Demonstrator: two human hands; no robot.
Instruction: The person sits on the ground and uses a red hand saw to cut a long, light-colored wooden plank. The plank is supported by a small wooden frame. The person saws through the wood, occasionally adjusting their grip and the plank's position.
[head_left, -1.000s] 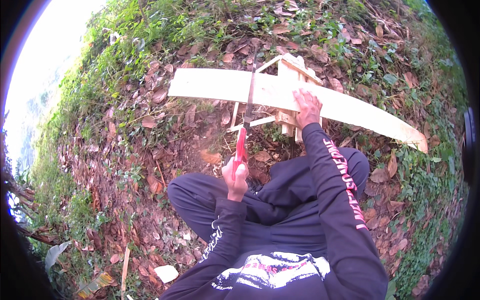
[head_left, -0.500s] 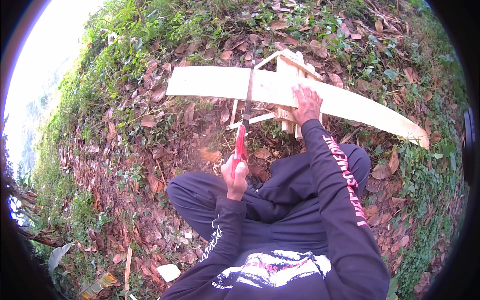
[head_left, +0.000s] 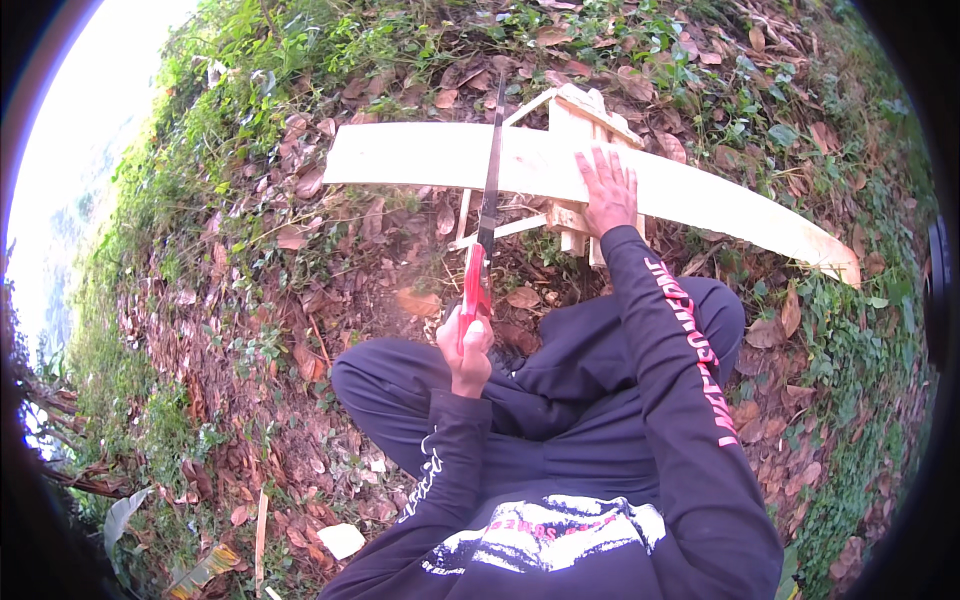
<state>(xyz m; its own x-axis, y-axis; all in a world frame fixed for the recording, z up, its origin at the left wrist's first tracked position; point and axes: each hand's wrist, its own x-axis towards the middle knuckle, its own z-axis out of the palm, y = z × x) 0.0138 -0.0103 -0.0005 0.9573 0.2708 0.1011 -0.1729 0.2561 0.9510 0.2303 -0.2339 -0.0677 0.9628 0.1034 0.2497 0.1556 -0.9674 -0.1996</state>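
A long pale wooden plank (head_left: 400,160) lies across a small wooden stand (head_left: 585,115) on leaf-covered ground. My left hand (head_left: 468,345) grips the red handle of a hand saw (head_left: 488,190), whose dark blade crosses the plank left of the stand. My right hand (head_left: 607,190) presses flat on the plank, fingers spread, right beside the stand. My dark trousers and sleeves fill the lower middle of the view.
Dry brown leaves and green weeds cover sloping ground all around. Thin wooden slats (head_left: 500,230) lie under the plank near the stand. A white scrap (head_left: 340,540) and a stick (head_left: 262,520) lie at lower left.
The saw blade has pushed forward across the plank, its tip now reaching past the far edge. My right hand stays pressed on the plank.
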